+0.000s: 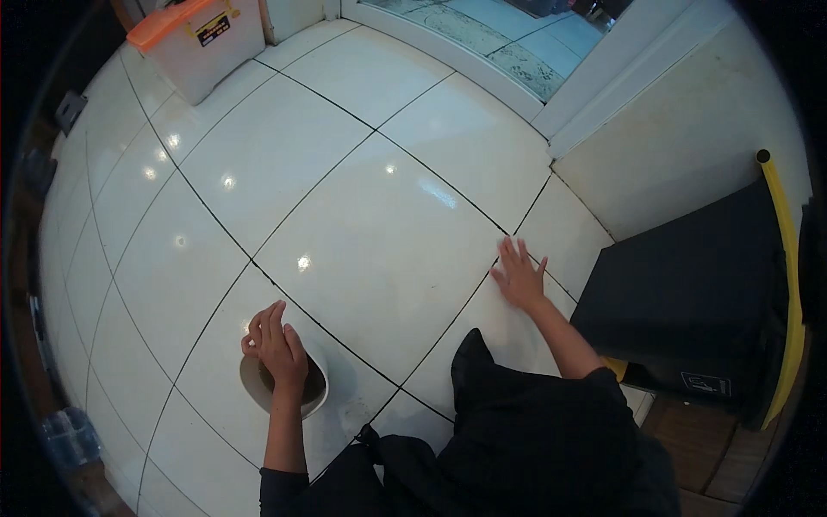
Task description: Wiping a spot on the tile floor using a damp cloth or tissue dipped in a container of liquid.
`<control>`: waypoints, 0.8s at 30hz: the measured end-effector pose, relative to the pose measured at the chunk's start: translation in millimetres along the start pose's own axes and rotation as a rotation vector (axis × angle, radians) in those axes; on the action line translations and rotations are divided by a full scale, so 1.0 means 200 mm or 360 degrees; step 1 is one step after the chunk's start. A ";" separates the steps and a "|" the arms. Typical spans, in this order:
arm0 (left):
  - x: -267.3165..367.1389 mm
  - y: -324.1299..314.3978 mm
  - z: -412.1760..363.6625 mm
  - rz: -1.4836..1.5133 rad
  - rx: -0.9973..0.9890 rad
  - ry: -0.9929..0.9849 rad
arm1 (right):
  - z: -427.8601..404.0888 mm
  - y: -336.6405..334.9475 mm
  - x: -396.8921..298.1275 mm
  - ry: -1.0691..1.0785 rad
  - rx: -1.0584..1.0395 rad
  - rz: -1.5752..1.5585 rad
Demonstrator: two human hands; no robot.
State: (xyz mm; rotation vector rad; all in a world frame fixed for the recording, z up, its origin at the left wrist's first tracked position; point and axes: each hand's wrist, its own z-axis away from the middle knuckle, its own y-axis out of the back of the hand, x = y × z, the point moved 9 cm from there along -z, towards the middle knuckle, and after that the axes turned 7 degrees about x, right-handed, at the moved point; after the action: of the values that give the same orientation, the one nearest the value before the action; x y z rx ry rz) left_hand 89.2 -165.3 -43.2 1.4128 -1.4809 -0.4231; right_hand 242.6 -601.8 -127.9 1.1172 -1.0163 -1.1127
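My left hand (280, 354) is over a white bucket (254, 381) standing on the glossy white tile floor (387, 220). Its fingers are raised and partly bent, and nothing shows in them. Brownish liquid (314, 381) seems to fill part of the bucket, though my hand and forearm hide much of the inside. To the right, my right hand (520, 274) is palm down at the floor with spread fingers, close to where dark grout lines cross. No object is in it. Between my arms are my dark-clothed legs (530, 426).
A black bin (672, 278) with a yellow bar (789, 258) stands at right by the wall (672, 142). A translucent storage box (219, 58) with an orange lid (171, 22) is at upper left. A white door frame (452, 48) borders the far side. A clear plastic container (71, 437) lies at left.
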 end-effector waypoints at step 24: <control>0.01 0.02 -0.01 -0.0007 0.0059 -0.0051 | 0.11 -0.05 -0.22 0.0623 -0.0159 0.0026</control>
State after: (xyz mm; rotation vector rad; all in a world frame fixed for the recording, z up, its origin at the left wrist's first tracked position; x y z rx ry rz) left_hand 89.0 -165.9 -38.3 1.4449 -1.5183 -0.4246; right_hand 211.6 -563.0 -137.2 1.1856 -0.6551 -0.8759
